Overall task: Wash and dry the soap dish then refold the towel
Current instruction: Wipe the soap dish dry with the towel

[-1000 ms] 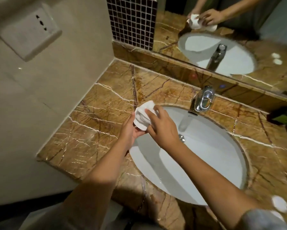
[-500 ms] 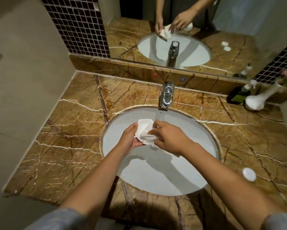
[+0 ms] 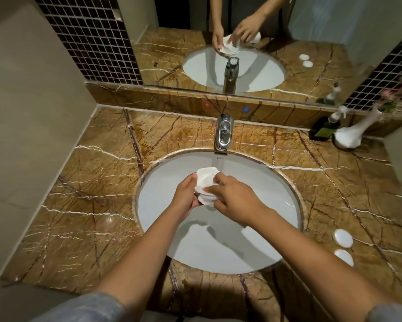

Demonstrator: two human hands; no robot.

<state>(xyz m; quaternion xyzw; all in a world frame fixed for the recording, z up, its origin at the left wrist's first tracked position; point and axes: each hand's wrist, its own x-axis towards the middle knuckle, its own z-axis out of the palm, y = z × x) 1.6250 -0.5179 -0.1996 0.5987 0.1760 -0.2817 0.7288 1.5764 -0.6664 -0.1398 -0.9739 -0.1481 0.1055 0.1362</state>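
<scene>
A white, many-sided soap dish [image 3: 205, 176] is held tilted over the white sink basin [image 3: 265, 240], just below the chrome faucet [image 3: 223, 133]. My left hand [image 3: 183, 194] grips the dish from its left side. My right hand [image 3: 237, 201] presses a small white towel [image 3: 207, 199] against the lower part of the dish. A thin stream of water seems to fall from the spout right beside the dish. The mirror reflection shows the towel bunched under my right hand.
Brown marble counter [image 3: 86, 205] surrounds the basin, with a wall at its left. Two small white round discs [image 3: 342, 238] lie right of the basin. A white vase [image 3: 348, 135] and a dark pump bottle [image 3: 323, 130] stand at the back right. A mirror [image 3: 323, 31] runs along the back.
Both hands carried the dish and towel from the basin's left rim to its middle under the faucet. The view swung to centre on the sink.
</scene>
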